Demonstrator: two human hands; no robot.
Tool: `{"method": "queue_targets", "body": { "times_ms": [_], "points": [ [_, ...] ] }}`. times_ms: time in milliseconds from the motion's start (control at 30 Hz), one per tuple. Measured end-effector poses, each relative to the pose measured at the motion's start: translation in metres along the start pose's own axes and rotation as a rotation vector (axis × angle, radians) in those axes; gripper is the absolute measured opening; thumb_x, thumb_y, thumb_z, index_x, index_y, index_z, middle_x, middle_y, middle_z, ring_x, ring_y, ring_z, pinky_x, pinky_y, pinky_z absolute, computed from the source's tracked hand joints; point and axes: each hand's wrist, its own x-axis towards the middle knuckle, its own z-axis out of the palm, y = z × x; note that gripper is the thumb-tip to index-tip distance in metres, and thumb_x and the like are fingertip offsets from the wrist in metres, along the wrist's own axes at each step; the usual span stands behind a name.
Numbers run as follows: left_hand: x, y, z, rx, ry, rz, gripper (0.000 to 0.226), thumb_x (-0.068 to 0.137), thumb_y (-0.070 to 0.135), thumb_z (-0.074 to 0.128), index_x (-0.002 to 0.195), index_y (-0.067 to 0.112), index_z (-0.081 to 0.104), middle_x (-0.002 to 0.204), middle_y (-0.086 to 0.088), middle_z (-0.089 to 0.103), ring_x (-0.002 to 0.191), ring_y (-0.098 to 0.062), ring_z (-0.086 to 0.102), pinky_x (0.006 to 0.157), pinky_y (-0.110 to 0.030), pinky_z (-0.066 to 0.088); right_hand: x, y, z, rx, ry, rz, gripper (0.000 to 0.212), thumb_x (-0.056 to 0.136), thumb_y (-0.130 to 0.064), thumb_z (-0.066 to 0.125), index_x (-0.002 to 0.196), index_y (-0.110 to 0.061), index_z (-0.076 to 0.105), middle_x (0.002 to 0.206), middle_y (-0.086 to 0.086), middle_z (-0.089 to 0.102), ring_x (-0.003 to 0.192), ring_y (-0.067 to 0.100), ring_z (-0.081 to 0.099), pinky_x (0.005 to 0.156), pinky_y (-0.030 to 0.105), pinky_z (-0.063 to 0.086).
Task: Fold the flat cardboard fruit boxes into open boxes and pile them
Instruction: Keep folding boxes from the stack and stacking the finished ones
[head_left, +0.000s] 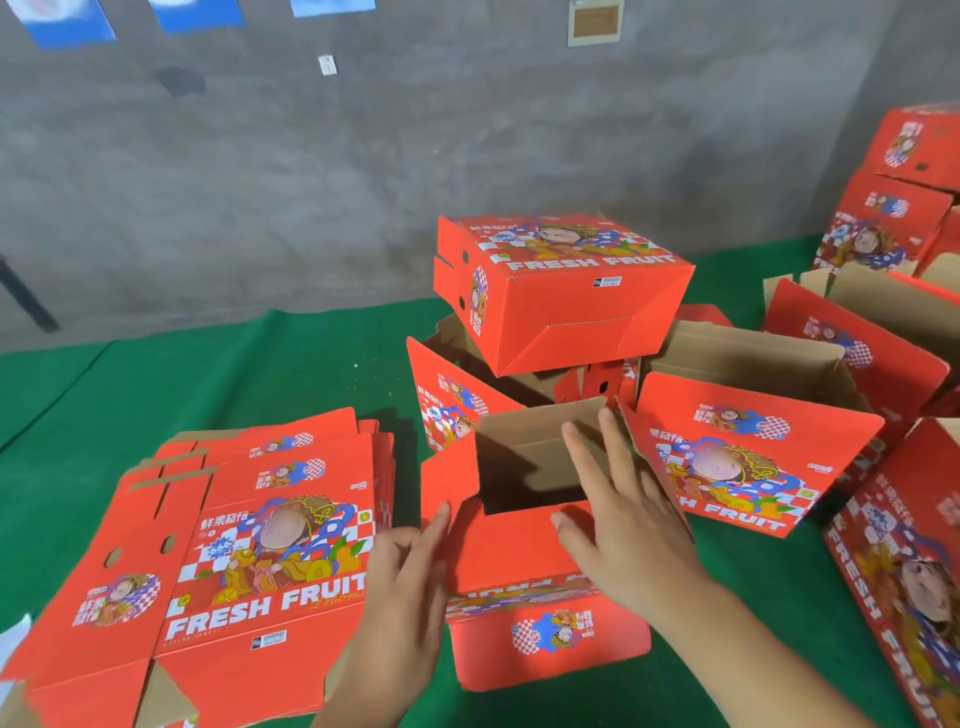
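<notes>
A half-formed box is being shaped between the two hands, on the green cloth. The left hand is laid with straight fingers against the left flap of this box, and the right hand is spread flat over its near wall and its open mouth; nothing is gripped by either hand, and they are kept apart, one on each side. For this step to be done well, it is judged that the walls should be pushed square first and the bottom flaps locked after, with even pressure from both sides, so that the thin cardboard is not creased. The box is red outside, plain brown inside, with a printed cartoon figure and a checked pattern. To the left of the left hand a stack of flat boxes is waiting. Beyond the hands, a finished box is piled, tilted, on other open ones.
</notes>
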Motion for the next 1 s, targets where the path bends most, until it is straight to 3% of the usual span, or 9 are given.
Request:
{"method": "queue_targets", "body": {
  "times_ms": [133, 200, 300, 433, 600, 700, 800, 900, 1000],
  "points": [
    [-0.005, 0.008, 0.002, 0.145, -0.002, 0.008, 0.034, 0.107, 0.045, 0.040, 0.130, 0.044, 0.064, 0.116, 0.021, 0.043, 0.110, -0.010, 0.043, 0.095, -0.017, 0.031, 0.017, -0.002, -0.001, 0.025, -0.056, 0.067, 0.101, 0.093, -0.055, 0.056, 0.154, -0.051, -0.024, 0.165, -0.001, -0.033, 0.126, 0.033, 0.060, 0.091, 0.039, 0.054],
    [0.008, 0.015, 0.000, 0.150, 0.018, -0.036, 0.032, 0.105, 0.039, 0.044, 0.129, 0.041, 0.064, 0.112, 0.022, 0.049, 0.103, -0.006, 0.047, 0.089, -0.023, 0.035, 0.018, -0.002, 0.000, 0.019, -0.097, 0.086, 0.102, 0.093, -0.053, 0.057, 0.153, -0.052, -0.026, 0.165, -0.001, -0.034, 0.115, 0.033, 0.066, 0.082, 0.038, 0.055],
    [0.038, 0.026, -0.001, 0.248, 0.026, -0.133, 0.043, 0.095, 0.033, 0.056, 0.137, 0.040, 0.052, 0.116, 0.016, 0.059, 0.097, -0.018, 0.050, 0.084, -0.036, 0.035, 0.013, 0.000, 0.004, -0.037, -0.136, 0.062, 0.098, 0.094, -0.054, 0.054, 0.154, -0.050, -0.023, 0.166, -0.001, -0.030, 0.134, 0.035, 0.052, 0.099, 0.042, 0.050],
    [0.059, 0.033, 0.012, 0.374, -0.118, -0.116, 0.060, 0.092, 0.057, 0.050, 0.148, 0.036, 0.044, 0.142, 0.011, 0.048, 0.127, -0.025, 0.041, 0.106, -0.045, 0.033, -0.003, 0.002, 0.006, -0.062, -0.196, 0.021, 0.075, 0.100, -0.055, 0.041, 0.161, -0.043, -0.002, 0.168, -0.003, -0.012, 0.149, 0.030, 0.026, 0.117, 0.045, 0.032],
    [0.073, 0.029, 0.021, 0.442, -0.147, -0.193, 0.075, 0.096, 0.077, 0.016, 0.162, 0.043, 0.009, 0.118, 0.012, 0.062, 0.109, -0.024, 0.042, 0.094, -0.045, 0.034, -0.031, 0.010, 0.005, 0.038, -0.163, -0.082, 0.059, 0.098, -0.056, 0.034, 0.155, -0.041, 0.030, 0.158, -0.011, 0.019, 0.134, 0.020, 0.035, 0.111, 0.041, 0.038],
    [0.084, 0.029, 0.019, 0.466, -0.159, -0.220, 0.079, 0.095, 0.068, 0.019, 0.162, 0.039, -0.013, 0.092, 0.004, 0.066, 0.101, -0.027, 0.046, 0.084, -0.044, 0.032, -0.045, 0.014, 0.007, 0.183, 0.145, -0.001, 0.055, 0.094, -0.042, 0.051, 0.148, -0.033, 0.045, 0.147, -0.003, 0.036, 0.131, 0.024, 0.040, 0.110, 0.048, 0.038],
    [0.092, 0.027, 0.016, 0.427, -0.185, -0.255, 0.083, 0.095, 0.065, 0.026, 0.159, 0.041, -0.021, 0.081, 0.005, 0.054, 0.104, -0.028, 0.048, 0.085, -0.044, 0.033, -0.044, 0.024, 0.005, 0.217, 0.285, 0.212, 0.067, 0.095, -0.033, 0.059, 0.157, -0.030, 0.033, 0.159, 0.001, 0.028, 0.144, 0.027, 0.028, 0.114, 0.053, 0.026],
    [0.094, 0.026, 0.017, 0.378, -0.178, -0.289, 0.085, 0.099, 0.061, 0.036, 0.157, 0.042, -0.023, 0.088, 0.003, 0.062, 0.109, -0.029, 0.048, 0.088, -0.045, 0.037, -0.040, 0.036, 0.006, 0.218, 0.023, 0.189, 0.069, 0.100, -0.051, 0.044, 0.162, -0.037, 0.019, 0.170, -0.017, 0.007, 0.155, 0.015, 0.014, 0.120, 0.047, 0.026],
    [0.093, 0.024, 0.017, 0.262, -0.122, -0.316, 0.078, 0.097, 0.069, 0.028, 0.158, 0.047, -0.016, 0.096, 0.002, 0.065, 0.106, -0.025, 0.046, 0.092, -0.046, 0.038, -0.041, 0.040, 0.010, 0.261, -0.033, 0.158, 0.064, 0.097, -0.059, 0.036, 0.157, -0.038, 0.035, 0.168, -0.025, 0.005, 0.154, 0.009, 0.016, 0.118, 0.038, 0.034]
  ]
}}
